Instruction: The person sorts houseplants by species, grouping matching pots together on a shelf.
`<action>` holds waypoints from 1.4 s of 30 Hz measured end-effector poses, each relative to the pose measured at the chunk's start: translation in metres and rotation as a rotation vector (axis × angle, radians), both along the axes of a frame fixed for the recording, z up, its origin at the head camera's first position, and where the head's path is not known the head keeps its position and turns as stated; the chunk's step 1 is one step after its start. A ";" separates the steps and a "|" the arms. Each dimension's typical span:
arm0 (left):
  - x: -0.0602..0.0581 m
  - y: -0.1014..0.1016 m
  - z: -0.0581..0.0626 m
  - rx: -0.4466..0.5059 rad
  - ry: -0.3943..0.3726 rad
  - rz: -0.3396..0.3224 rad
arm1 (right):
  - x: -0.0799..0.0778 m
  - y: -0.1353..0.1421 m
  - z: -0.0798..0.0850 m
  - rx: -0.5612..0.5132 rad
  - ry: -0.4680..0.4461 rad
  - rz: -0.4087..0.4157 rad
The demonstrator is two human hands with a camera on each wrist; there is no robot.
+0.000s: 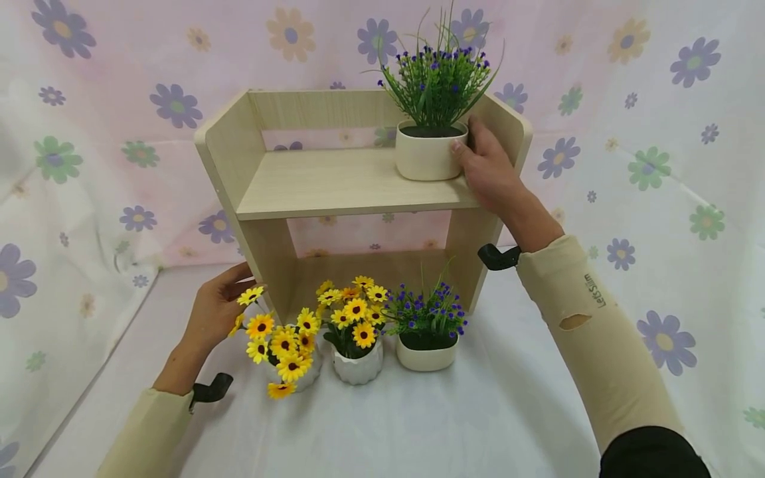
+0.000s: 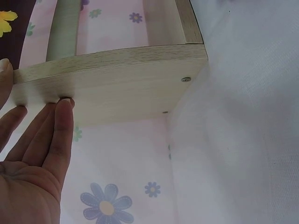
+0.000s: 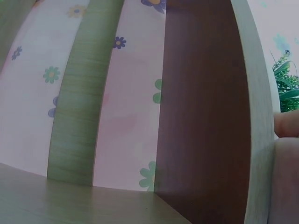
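Observation:
A cream oval pot point(image 1: 429, 156) of purple flowers stands at the right end of the upper board of a light wooden shelf point(image 1: 335, 179). My right hand point(image 1: 493, 166) grips this pot by its right side, thumb at the front and fingers behind. In the right wrist view only a bit of that hand point(image 3: 286, 163) shows past the board's edge. With fairly straight fingers, my left hand point(image 1: 216, 309) presses the outer left side panel point(image 2: 117, 88) low down; the thumb lies at its front edge in the left wrist view.
In front of the shelf stand two white pots of yellow flowers, the left one point(image 1: 283, 352) near my left hand and the other point(image 1: 357, 364) beside it. A second cream pot point(image 1: 425, 358) with purple flowers is to their right. Behind hangs a flowered curtain point(image 1: 597, 133); white cloth point(image 1: 382, 438) covers the table.

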State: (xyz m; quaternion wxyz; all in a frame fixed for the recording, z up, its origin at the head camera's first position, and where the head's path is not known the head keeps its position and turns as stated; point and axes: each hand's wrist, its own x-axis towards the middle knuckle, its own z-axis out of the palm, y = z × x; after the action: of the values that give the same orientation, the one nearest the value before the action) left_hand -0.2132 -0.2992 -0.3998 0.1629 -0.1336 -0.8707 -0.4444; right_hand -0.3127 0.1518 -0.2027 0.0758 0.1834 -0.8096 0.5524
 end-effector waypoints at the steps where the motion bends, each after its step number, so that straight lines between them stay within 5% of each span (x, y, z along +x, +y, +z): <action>1: 0.000 0.000 0.000 -0.002 0.002 0.000 | 0.000 0.000 -0.001 -0.013 0.015 0.011; 7: -0.001 0.000 -0.001 0.001 -0.001 -0.009 | 0.005 0.000 -0.004 -0.192 0.045 0.123; 19: -0.001 -0.001 -0.001 0.000 -0.004 -0.007 | 0.061 0.018 -0.020 -0.115 0.084 0.109; 33: 0.000 -0.001 -0.002 0.018 -0.024 0.004 | 0.104 0.040 -0.073 -0.197 0.440 0.345; 42: 0.000 0.000 0.001 0.009 -0.019 -0.002 | 0.107 0.055 -0.116 -0.196 0.350 0.490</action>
State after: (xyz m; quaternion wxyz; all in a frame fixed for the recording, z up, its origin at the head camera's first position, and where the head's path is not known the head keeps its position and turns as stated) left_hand -0.2134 -0.2996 -0.3988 0.1547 -0.1293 -0.8700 -0.4499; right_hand -0.2054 0.2064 -0.3186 0.0959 0.4570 -0.6588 0.5898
